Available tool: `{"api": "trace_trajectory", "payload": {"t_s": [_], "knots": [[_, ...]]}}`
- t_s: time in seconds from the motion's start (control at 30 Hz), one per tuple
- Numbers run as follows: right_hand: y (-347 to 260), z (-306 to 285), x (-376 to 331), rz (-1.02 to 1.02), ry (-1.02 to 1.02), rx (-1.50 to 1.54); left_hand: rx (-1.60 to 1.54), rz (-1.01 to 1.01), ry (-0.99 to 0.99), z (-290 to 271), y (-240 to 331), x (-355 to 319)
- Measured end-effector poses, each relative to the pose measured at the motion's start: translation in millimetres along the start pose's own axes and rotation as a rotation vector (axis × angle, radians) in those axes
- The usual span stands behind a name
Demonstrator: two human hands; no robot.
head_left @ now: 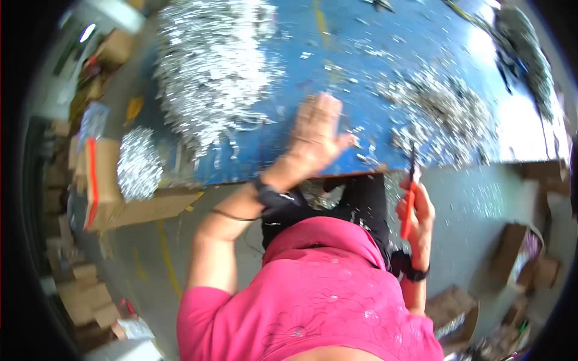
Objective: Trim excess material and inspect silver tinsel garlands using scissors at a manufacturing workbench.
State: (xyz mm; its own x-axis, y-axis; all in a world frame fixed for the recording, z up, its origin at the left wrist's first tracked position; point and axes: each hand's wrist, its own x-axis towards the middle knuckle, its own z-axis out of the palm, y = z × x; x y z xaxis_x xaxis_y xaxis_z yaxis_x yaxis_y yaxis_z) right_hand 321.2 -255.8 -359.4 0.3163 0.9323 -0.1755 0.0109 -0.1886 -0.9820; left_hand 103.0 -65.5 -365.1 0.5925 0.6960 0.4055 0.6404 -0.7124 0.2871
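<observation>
Fingers stretched forward, my left hand [316, 132] lies flat on or just over the blue table [343, 60] near its front edge. A few silver scraps lie by its thumb. My right hand [419, 207] is wrapped round the red handles of a pair of scissors [409, 204], just off the table edge. The dark blades point away from me, toward a loose heap of silver clippings [448, 111]. Left of my left hand spreads a big pile of shiny silver tinsel strands [214, 72], some hanging toward the edge.
At the left edge a cardboard box [144, 210] with red tape stands against the table, silver tinsel [139, 162] bulging from it. A grey-green bundle [527, 60] lies at the far right. More cardboard boxes [512, 253] stand on the floor at both sides.
</observation>
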Motion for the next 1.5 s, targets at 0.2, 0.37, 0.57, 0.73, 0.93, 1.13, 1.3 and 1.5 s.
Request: {"api": "trace_trajectory", "payload": {"t_s": [0.2,0.37,0.57,0.73,0.93,1.13,1.3,1.5], "knots": [[33.8,-23.7,-16.1,-0.165,0.12,0.073,-0.445,0.331,-0.024,53.4,99.4,1.0],[35.4,-27.7,-1.7,-0.187,0.101,0.032,-0.39,0.229,0.182,-5.9,36.6,-28.6],[20.0,-30.7,12.9,-0.334,0.028,-0.079,-0.083,-0.468,0.739,-130.3,-112.8,-105.6],[10.7,-25.4,40.6,-0.298,-0.047,-0.249,0.071,-0.457,0.622,-174.9,-161.0,-107.8],[10.6,-5.9,34.6,-0.306,-0.051,-0.277,-0.119,-0.519,0.482,-159.9,-166.5,-98.6],[-4.0,-1.0,28.9,-0.221,-0.022,-0.314,-0.046,-0.452,0.547,-147.5,-173.7,-75.4],[-5.4,-9.5,28.2,-0.183,-0.031,-0.27,-0.08,-0.331,0.316,-185.9,-171.8,-64.3],[2.6,-23.3,37.3,-0.134,-0.016,-0.438,-0.373,-0.478,0.012,-251.6,-183.9,-23.2]]}}
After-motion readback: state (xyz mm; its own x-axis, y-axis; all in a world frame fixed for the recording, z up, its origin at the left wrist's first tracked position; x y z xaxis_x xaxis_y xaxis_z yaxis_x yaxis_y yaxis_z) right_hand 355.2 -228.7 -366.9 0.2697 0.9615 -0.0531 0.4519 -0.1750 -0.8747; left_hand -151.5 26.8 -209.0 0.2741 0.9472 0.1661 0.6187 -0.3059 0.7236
